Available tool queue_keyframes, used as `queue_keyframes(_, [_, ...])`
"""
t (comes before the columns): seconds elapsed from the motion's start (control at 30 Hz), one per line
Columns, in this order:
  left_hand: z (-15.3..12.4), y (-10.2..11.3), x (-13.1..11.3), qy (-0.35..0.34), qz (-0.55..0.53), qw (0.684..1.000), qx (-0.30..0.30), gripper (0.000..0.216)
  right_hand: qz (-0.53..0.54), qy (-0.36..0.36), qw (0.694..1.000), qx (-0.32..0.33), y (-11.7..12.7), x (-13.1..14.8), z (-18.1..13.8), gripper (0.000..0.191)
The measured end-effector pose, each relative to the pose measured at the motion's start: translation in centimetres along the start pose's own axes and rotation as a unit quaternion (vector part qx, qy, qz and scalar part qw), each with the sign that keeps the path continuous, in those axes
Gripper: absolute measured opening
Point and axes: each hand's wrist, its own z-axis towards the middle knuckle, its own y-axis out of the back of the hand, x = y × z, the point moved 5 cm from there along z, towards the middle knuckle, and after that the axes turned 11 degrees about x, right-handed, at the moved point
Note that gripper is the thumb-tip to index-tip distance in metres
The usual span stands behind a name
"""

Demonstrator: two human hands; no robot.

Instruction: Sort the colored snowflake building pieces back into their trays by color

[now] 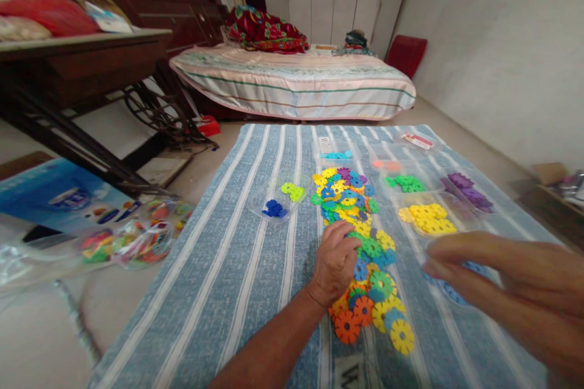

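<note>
A long heap of notched plastic flower discs point(349, 197) in mixed colours runs down the striped cloth. My left hand point(335, 264) rests on the heap's left side with its fingers curled down among the discs; what they grip, if anything, is hidden. Blurred by motion, my right hand point(497, 273) hovers at the right with thumb and forefinger brought together. I cannot make out what lies between those fingertips. Blue discs point(451, 292) show partly beneath that hand. Loose orange discs point(347, 326) and a yellow disc point(402, 337) lie at the near end.
Clear tubs hold yellow discs point(429, 219), green discs point(405, 183), purple discs point(469, 191) and light blue discs point(336, 155). Left of the heap, another tub point(269, 179) holds dark blue and lime discs. A bed point(296, 82) stands beyond the table; bagged toys point(141, 243) lie left.
</note>
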Motion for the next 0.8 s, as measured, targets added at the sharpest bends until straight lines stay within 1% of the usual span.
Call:
queue_keyframes(0.07, [0.1,0.1,-0.1,-0.006,-0.004,1.000,-0.006,0.017,-0.020,0.020,0.998,0.049,-1.6,0.7,2.8,0.022])
queue_keyframes(0.13, [0.1,0.2,-0.3,-0.011,-0.008,1.000,-0.009,0.016,-0.064,0.023,0.993,0.094,-3.8,0.6,4.7,0.024])
queue_keyframes(0.2, [0.2,0.3,-0.3,-0.011,-0.010,1.000,-0.010,0.016,-0.090,0.010,0.985,0.147,-6.1,-0.1,5.5,0.021])
queue_keyframes(0.27, [0.2,0.4,-0.4,-0.012,-0.009,1.000,-0.012,0.016,-0.085,0.004,0.977,0.196,-8.1,-0.8,5.7,0.018])
queue_keyframes(0.33, [0.2,0.4,-0.4,-0.016,-0.006,1.000,-0.014,0.017,-0.082,0.005,0.972,0.218,-9.2,-1.1,5.7,0.016])
queue_keyframes(0.47, [0.3,0.5,-0.5,-0.029,-0.004,0.999,-0.016,0.018,-0.127,0.016,0.969,0.213,-10.5,-0.6,5.9,0.017])
queue_keyframes(0.57, [0.3,0.5,-0.1,-0.016,0.005,1.000,-0.021,0.022,-0.159,0.039,0.964,0.208,-10.8,-0.6,6.3,0.018])
queue_keyframes(0.63, [0.3,0.7,0.4,0.012,0.028,0.999,-0.034,0.025,-0.174,0.042,0.963,0.203,-10.3,-1.5,7.0,0.019])
queue_keyframes(0.67, [0.3,0.9,0.8,0.027,0.042,0.998,-0.042,0.026,-0.186,0.032,0.962,0.195,-9.8,-2.2,7.6,0.020])
queue_keyframes(0.73, [0.2,1.1,1.5,0.043,0.064,0.995,-0.057,0.024,-0.231,-0.025,0.960,0.156,-7.9,-4.3,9.0,0.023])
queue_keyframes(0.8, [0.1,1.3,2.2,0.052,0.077,0.993,-0.070,0.021,-0.283,-0.118,0.948,0.086,-5.4,-6.5,10.4,0.024])
